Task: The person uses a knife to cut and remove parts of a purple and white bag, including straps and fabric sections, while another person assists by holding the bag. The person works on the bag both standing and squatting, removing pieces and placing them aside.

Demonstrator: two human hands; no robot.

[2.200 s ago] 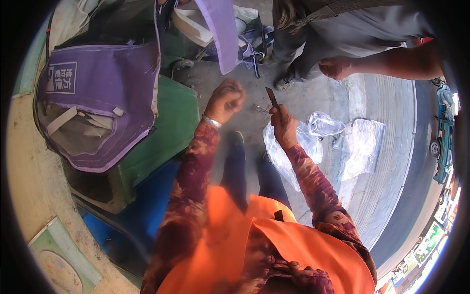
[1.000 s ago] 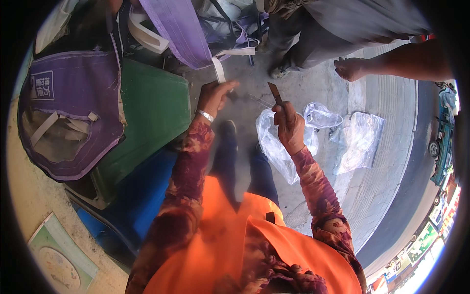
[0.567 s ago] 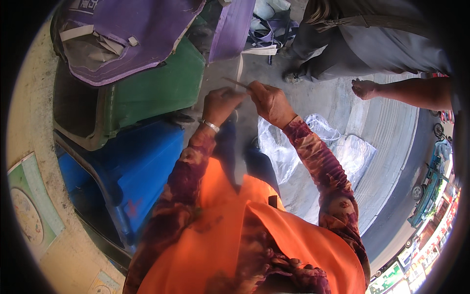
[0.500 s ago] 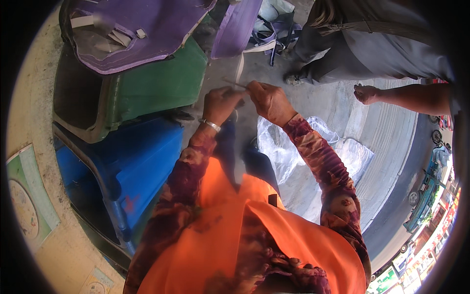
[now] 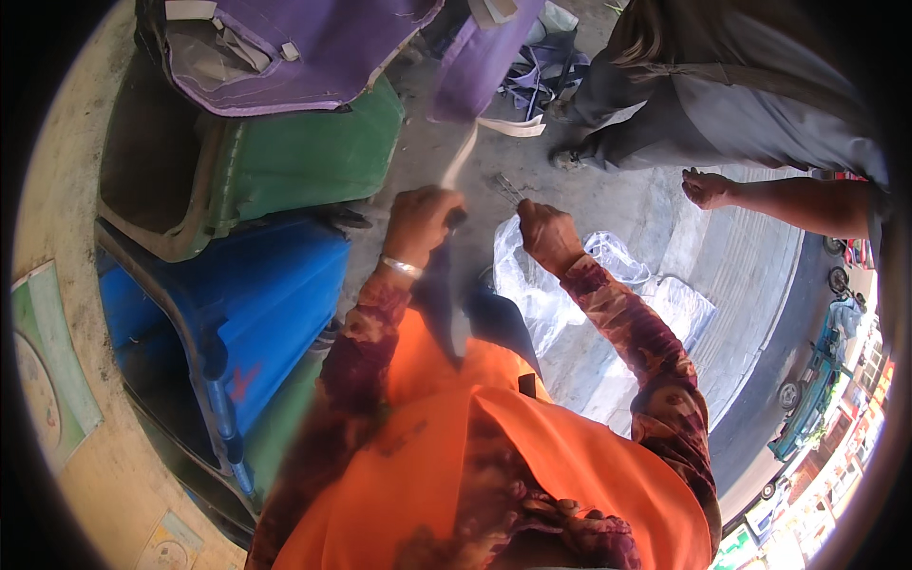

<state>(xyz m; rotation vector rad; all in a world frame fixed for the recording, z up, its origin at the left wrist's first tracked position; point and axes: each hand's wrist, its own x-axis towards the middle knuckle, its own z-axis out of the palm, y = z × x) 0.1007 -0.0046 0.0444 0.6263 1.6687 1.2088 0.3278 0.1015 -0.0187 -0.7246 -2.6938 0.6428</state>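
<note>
My left hand (image 5: 415, 226) is closed around the lower end of a pale strap (image 5: 460, 160). That strap runs up to a hanging purple fabric piece (image 5: 472, 71), where another pale strip (image 5: 510, 125) sticks out to the right. Off to its right, my right hand (image 5: 551, 239) grips a thin metal tool with two narrow prongs (image 5: 509, 187); the grip end is hidden in my fingers, so its exact kind cannot be made out. The two hands are apart. A larger purple fabric panel (image 5: 313, 52) with pale strips lies over the green bin (image 5: 304, 157).
A blue bin (image 5: 271, 294) lies below the green one at my left. Clear plastic sheeting (image 5: 684, 309) is on the ground to the right. A person in grey trousers (image 5: 741, 114) stands at upper right, one hand (image 5: 708, 188) hanging. Dark straps (image 5: 541, 71) lie beyond.
My hands, close together before, have separated: the right has moved right and down with the metal tool, the left slightly down. The strap now slants from my left hand.
</note>
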